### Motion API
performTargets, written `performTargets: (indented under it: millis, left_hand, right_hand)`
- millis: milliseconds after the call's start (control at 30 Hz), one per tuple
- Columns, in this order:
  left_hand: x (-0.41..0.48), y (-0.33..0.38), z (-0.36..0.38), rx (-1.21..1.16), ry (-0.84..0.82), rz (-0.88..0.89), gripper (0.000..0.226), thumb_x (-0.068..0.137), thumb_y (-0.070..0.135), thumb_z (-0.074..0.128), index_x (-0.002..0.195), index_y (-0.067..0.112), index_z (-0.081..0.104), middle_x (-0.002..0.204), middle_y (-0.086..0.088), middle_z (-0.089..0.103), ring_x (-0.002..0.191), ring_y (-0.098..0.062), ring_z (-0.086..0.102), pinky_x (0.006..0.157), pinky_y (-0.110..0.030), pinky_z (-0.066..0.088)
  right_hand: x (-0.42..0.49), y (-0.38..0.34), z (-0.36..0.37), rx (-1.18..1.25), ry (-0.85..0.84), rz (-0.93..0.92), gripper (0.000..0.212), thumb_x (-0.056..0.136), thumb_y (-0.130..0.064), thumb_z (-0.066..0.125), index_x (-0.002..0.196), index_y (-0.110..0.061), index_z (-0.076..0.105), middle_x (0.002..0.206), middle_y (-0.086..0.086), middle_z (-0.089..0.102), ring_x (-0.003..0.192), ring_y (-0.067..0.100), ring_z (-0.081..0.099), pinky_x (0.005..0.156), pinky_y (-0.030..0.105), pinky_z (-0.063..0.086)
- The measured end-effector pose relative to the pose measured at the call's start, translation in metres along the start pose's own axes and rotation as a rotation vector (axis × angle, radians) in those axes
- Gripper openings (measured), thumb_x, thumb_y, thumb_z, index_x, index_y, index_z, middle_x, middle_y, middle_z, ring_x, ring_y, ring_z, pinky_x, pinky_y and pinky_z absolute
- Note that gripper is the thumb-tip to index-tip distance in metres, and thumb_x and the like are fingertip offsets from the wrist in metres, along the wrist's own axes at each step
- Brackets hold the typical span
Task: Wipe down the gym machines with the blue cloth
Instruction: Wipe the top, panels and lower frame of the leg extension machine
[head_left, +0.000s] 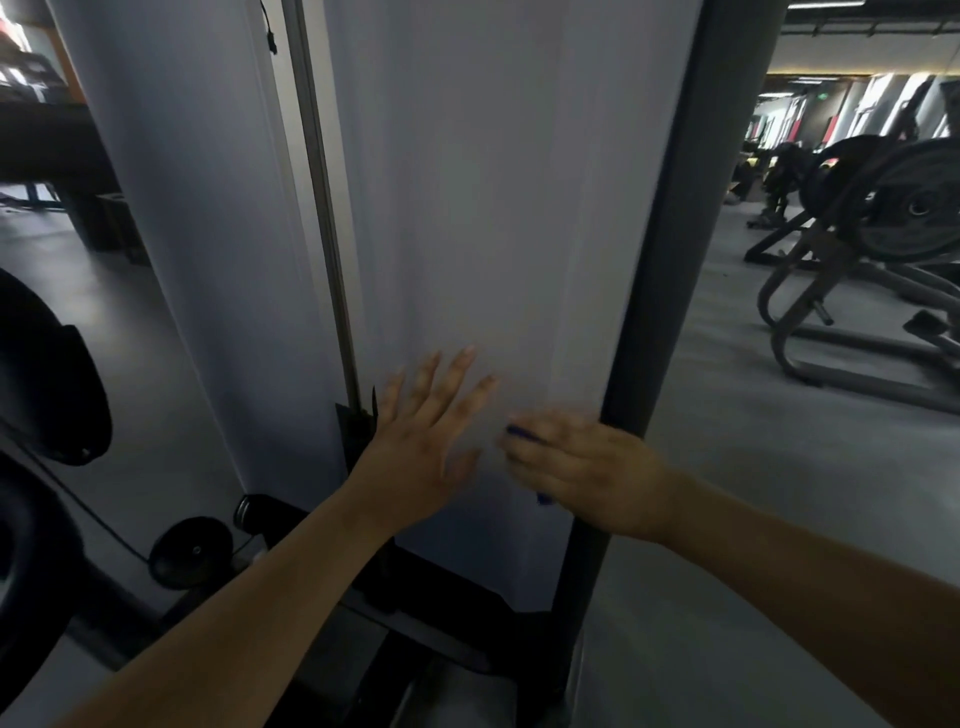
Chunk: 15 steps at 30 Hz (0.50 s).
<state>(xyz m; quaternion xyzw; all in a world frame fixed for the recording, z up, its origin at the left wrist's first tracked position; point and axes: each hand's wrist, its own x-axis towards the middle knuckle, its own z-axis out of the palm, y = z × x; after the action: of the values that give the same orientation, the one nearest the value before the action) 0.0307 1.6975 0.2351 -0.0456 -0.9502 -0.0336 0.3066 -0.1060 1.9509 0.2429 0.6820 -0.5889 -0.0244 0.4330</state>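
Head view, gym floor. Both bare forearms reach forward onto a tall pale grey panel (467, 208) of a gym machine.

Left hand (421, 441): flat, fingers (460, 369) spread wide and pointing up, palm toward the panel and seemingly laid against it. It holds nothing.

Right hand (582, 473): just right of the left hand, slightly lower, back of hand toward the camera, blurred. Its fingers point left and lie over the blue cloth (522, 432), pressing it to the panel.

Blue cloth: almost wholly hidden under the right hand. Only two slivers show, one dark blue edge above the knuckles and one small patch below the fingers. Colour deep blue; texture and fold cannot be told because of blur.

The two hands are close together but not touching; a narrow strip of panel shows between them.

Right of the right hand, a dark upright post (670, 260) borders the panel. Left of the left hand, a thin metal rail (324, 197) runs upward, with a black bracket at wrist level. Further right of the right arm, on the grey floor, stands a plate-loaded machine (883, 244).
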Motion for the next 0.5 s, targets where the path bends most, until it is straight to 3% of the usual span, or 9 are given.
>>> performTargets:
  millis: [100, 267, 400, 500]
  left_hand:
    - [0.000, 0.005, 0.004, 0.006, 0.005, -0.002, 0.086, 0.108, 0.050, 0.060, 0.175, 0.038, 0.008, 0.183, 0.005, -0.013, 0.169, -0.033, -0.011, 0.130, -0.072, 0.012]
    - [-0.002, 0.011, 0.010, -0.067, -0.030, -0.036, 0.090, 0.107, 0.046, 0.063, 0.175, 0.038, 0.005, 0.182, 0.006, -0.016, 0.168, -0.031, -0.017, 0.132, -0.069, 0.009]
    - [-0.006, 0.014, 0.015, -0.080, -0.016, -0.021, 0.082, 0.110, 0.056, 0.052, 0.176, 0.029, 0.011, 0.183, 0.001, -0.012, 0.168, -0.034, -0.015, 0.132, -0.069, 0.015]
    - [-0.010, 0.012, 0.015, -0.070, -0.046, -0.011, 0.086, 0.109, 0.051, 0.059, 0.176, 0.032, 0.008, 0.183, 0.002, -0.013, 0.168, -0.032, -0.016, 0.132, -0.068, 0.014]
  right_hand:
    - [-0.011, -0.004, 0.000, 0.009, -0.019, -0.093, 0.038, 0.112, -0.016, 0.062, 0.150, -0.011, 0.063, 0.163, 0.006, 0.054, 0.157, 0.028, 0.043, 0.132, 0.045, 0.031]
    - [-0.005, 0.011, -0.009, -0.054, 0.080, 0.166, 0.050, 0.109, -0.012, 0.060, 0.159, -0.013, 0.054, 0.170, 0.011, 0.043, 0.160, 0.033, 0.035, 0.132, 0.050, 0.027]
    - [-0.024, -0.015, 0.011, -0.073, -0.111, -0.043, 0.046, 0.113, -0.014, 0.050, 0.159, -0.015, 0.054, 0.174, 0.007, 0.038, 0.165, 0.029, 0.025, 0.135, 0.049, 0.017]
    - [-0.018, -0.003, 0.003, -0.082, -0.015, 0.083, 0.054, 0.109, -0.014, 0.057, 0.162, -0.018, 0.050, 0.174, 0.004, 0.038, 0.163, 0.028, 0.029, 0.134, 0.050, 0.022]
